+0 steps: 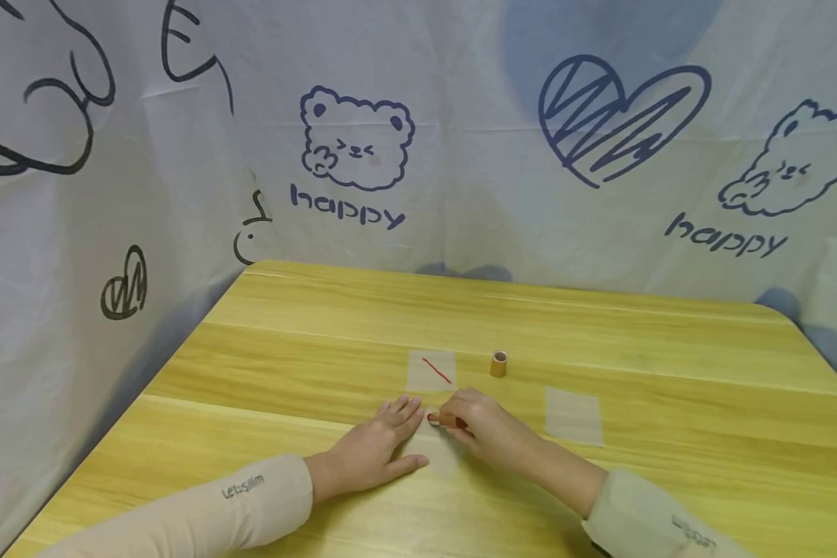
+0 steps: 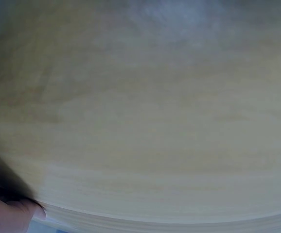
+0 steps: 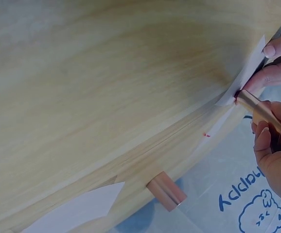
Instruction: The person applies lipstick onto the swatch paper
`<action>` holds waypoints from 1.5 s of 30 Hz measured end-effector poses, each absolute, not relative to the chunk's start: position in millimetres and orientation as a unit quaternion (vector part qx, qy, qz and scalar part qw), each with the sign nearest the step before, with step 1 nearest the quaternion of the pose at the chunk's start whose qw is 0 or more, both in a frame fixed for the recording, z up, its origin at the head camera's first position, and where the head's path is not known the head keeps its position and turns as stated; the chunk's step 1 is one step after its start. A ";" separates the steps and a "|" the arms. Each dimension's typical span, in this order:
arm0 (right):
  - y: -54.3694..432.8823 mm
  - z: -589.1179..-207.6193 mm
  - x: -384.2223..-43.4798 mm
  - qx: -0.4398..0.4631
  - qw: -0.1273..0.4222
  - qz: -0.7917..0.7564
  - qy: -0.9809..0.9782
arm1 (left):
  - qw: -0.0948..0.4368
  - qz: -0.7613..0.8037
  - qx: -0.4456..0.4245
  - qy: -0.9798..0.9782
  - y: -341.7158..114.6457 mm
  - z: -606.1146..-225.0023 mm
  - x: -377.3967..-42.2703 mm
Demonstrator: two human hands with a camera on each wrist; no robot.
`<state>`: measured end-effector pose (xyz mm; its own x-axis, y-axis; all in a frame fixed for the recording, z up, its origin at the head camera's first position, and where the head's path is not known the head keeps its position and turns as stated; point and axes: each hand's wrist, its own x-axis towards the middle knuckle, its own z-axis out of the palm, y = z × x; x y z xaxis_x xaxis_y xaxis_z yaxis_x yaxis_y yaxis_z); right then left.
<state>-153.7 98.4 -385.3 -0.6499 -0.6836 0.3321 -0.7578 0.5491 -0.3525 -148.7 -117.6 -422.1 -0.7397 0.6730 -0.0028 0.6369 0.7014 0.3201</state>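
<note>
My right hand (image 1: 491, 430) pinches a lipstick (image 1: 452, 421) in a gold-coloured tube. Its red tip meets the upper part of a small white paper square (image 1: 442, 459), partly covered by both hands. On the left side of that square rests my left hand (image 1: 377, 449), fingers straight and spread with the thumb apart. The right wrist view shows the lipstick (image 3: 258, 109) held low over the tabletop, right at the paper's (image 3: 250, 70) edge. Only a bit of the left hand (image 2: 9, 213) appears in the left wrist view.
Behind the hands lies another paper square (image 1: 418, 380) bearing one slanted red line. The gold-coloured lipstick cap (image 1: 498, 366) stands upright beside it. An unmarked paper square (image 1: 574, 418) lies to the right. A white cloth (image 1: 474, 194) with drawings hangs behind the wooden table (image 1: 286, 372).
</note>
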 end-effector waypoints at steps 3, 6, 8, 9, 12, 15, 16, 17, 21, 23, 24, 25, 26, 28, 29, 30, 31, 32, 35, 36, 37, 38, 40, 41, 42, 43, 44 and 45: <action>98.9 -384.7 -153.0 0.412 0.075 0.238 -0.877 | 0.060 0.150 0.356 0.921 -117.5 -422.3 -148.9; 99.3 -384.6 -152.5 0.412 0.073 0.238 -0.877 | 0.059 0.149 0.356 0.921 -117.5 -422.9 -149.1; 99.5 -384.2 -151.8 0.411 0.070 0.238 -0.877 | 0.058 0.149 0.356 0.921 -117.5 -423.2 -149.1; 99.7 -384.2 -151.5 0.410 0.071 0.236 -0.878 | 0.058 0.149 0.356 0.921 -117.4 -423.4 -149.2; 100.4 -384.8 -150.8 0.410 0.072 0.233 -0.879 | 0.056 0.149 0.357 0.921 -117.3 -423.5 -148.9; 100.9 -385.3 -150.6 0.410 0.073 0.233 -0.879 | 0.057 0.148 0.357 0.920 -117.1 -423.1 -148.5; 101.1 -385.3 -150.4 0.411 0.074 0.234 -0.878 | 0.058 0.148 0.357 0.920 -117.0 -422.8 -148.3; 101.3 -385.5 -150.3 0.411 0.075 0.234 -0.878 | 0.059 0.148 0.357 0.920 -116.9 -422.6 -148.2; 101.9 -385.0 -149.5 0.412 0.076 0.235 -0.877 | 0.062 0.149 0.357 0.920 -116.6 -421.8 -147.8; 102.3 -384.8 -149.2 0.413 0.077 0.234 -0.877 | 0.063 0.150 0.358 0.919 -116.6 -421.7 -147.8; 102.5 -384.6 -149.0 0.414 0.079 0.233 -0.876 | 0.064 0.150 0.358 0.919 -116.6 -421.7 -147.8; 102.7 -384.3 -148.8 0.415 0.079 0.233 -0.876 | 0.064 0.150 0.358 0.919 -116.7 -421.8 -147.9; 103.0 -383.8 -148.5 0.417 0.080 0.233 -0.875 | 0.064 0.150 0.358 0.919 -116.7 -421.9 -147.9; 103.3 -383.1 -148.0 0.419 0.081 0.233 -0.874 | 0.063 0.149 0.358 0.920 -116.8 -422.0 -148.0; 103.4 -382.8 -147.6 0.421 0.082 0.233 -0.873 | 0.064 0.150 0.357 0.920 -116.9 -422.1 -148.1; 103.3 -382.6 -147.2 0.421 0.081 0.234 -0.873 | 0.065 0.150 0.357 0.920 -116.9 -422.2 -148.1; 103.2 -382.5 -147.0 0.421 0.080 0.235 -0.873 | 0.064 0.150 0.357 0.920 -117.0 -422.2 -148.2; 102.9 -382.4 -146.7 0.420 0.078 0.236 -0.873 | 0.065 0.151 0.357 0.920 -117.0 -422.2 -148.2; 102.1 -383.1 -145.8 0.415 0.075 0.236 -0.876 | 0.065 0.152 0.357 0.919 -116.9 -422.1 -148.3; 101.9 -383.4 -145.6 0.413 0.074 0.235 -0.877 | 0.064 0.152 0.358 0.919 -116.9 -422.0 -148.3; 101.7 -383.3 -145.4 0.412 0.072 0.235 -0.877 | 0.064 0.152 0.358 0.919 -116.9 -422.0 -148.4; 101.6 -383.4 -145.2 0.411 0.073 0.234 -0.878 | 0.064 0.152 0.358 0.919 -116.9 -421.9 -148.4; 101.7 -383.6 -145.0 0.412 0.073 0.232 -0.878 | 0.063 0.151 0.358 0.919 -116.9 -421.9 -148.4; 101.7 -383.6 -144.9 0.412 0.074 0.232 -0.878 | 0.063 0.152 0.358 0.919 -116.9 -422.0 -148.5; 101.8 -383.5 -144.8 0.413 0.074 0.232 -0.878 | 0.063 0.151 0.359 0.919 -116.9 -422.0 -148.5; 101.9 -383.5 -144.8 0.413 0.074 0.232 -0.878 | 0.062 0.151 0.359 0.919 -116.9 -422.2 -148.6; 102.0 -383.6 -144.8 0.413 0.075 0.232 -0.877 | 0.061 0.151 0.359 0.919 -116.9 -422.3 -148.6; 102.1 -383.5 -144.7 0.414 0.074 0.232 -0.877 | 0.060 0.150 0.359 0.919 -116.9 -422.4 -148.7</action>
<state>-144.7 102.1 -383.5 -0.6470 -0.6913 0.3218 -0.7600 0.5502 -0.3461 -148.7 -116.9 -422.4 -0.7346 0.6785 -0.0027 0.6422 0.6966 0.3199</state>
